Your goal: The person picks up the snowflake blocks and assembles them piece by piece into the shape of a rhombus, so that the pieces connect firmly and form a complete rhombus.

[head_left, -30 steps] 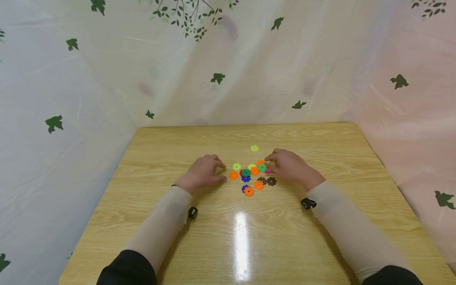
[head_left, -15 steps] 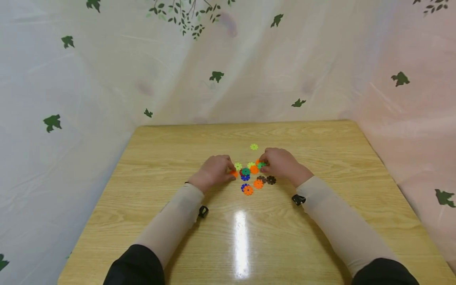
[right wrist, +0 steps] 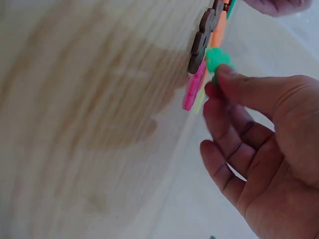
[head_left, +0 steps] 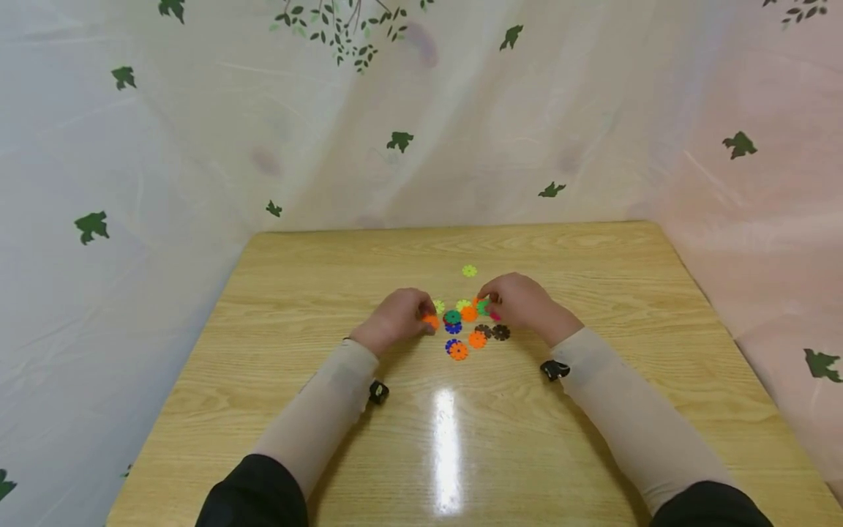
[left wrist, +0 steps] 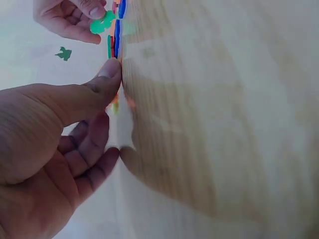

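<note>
Right hand (head_left: 523, 301) of the person pinched a light green disc (right wrist: 217, 58) between thumb and forefinger; this disc was tilted and, as the right wrist view showed, raised off the wooden table (head_left: 566, 439). Left hand (head_left: 395, 316) had its fingers curled round an orange disc (head_left: 431, 321), but how firmly it held could not be told. Both discs were around the middle between the left and right edges of the table, whose near edge was out of view.

Among the other pieces, the nearest to the person was a second orange disc (head_left: 459, 352), which overlapped a blue disc (head_left: 451, 345). Then came a third orange disc (head_left: 477, 339), overlapping one of two brown discs (head_left: 501, 332). Farther, a dark green disc (head_left: 452, 316) overlapped a second blue disc (head_left: 453, 329), and a pink disc (right wrist: 193, 89) lay just beside the right hand. One lone yellow disc (head_left: 470, 271) was closest to the far edge, and beyond this edge hung a printed cloth (head_left: 461, 168).

The step in hand seemed to be the taking-up of one disc by each hand. The next move probably called for a steady pinch on the light green disc, and for a secure hold at the rim of the orange one before any lift.
</note>
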`<action>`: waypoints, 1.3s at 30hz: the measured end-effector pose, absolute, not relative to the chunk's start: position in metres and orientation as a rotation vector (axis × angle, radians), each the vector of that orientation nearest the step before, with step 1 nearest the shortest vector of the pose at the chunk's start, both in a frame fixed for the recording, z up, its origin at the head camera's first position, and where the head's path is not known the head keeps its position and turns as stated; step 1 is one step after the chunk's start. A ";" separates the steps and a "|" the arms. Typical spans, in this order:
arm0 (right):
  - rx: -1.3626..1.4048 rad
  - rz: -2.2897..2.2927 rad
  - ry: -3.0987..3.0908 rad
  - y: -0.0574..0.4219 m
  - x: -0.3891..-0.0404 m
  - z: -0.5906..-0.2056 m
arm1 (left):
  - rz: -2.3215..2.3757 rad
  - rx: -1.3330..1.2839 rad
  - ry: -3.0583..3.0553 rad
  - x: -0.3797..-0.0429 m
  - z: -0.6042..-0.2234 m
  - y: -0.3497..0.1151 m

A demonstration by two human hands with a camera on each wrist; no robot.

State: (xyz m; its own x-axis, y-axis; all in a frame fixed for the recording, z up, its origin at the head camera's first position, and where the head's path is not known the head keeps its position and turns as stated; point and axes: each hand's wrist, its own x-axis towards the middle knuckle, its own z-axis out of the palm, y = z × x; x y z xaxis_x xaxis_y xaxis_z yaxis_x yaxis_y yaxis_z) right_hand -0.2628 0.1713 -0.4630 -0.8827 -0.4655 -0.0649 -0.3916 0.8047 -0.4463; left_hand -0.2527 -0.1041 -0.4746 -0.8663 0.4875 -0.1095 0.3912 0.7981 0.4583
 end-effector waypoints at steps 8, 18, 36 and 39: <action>-0.574 -1.034 2.643 0.179 -0.261 -0.469 | 0.954 0.594 2.716 -0.249 -0.481 -0.113; -0.458 -1.433 2.340 0.170 -0.242 -0.462 | 1.211 0.765 2.831 -0.234 -0.472 -0.104; -0.415 -1.606 2.130 0.163 -0.234 -0.462 | 1.349 0.938 2.812 -0.225 -0.469 -0.090; -0.404 -1.616 2.116 0.161 -0.234 -0.463 | 1.343 0.963 2.820 -0.224 -0.470 -0.089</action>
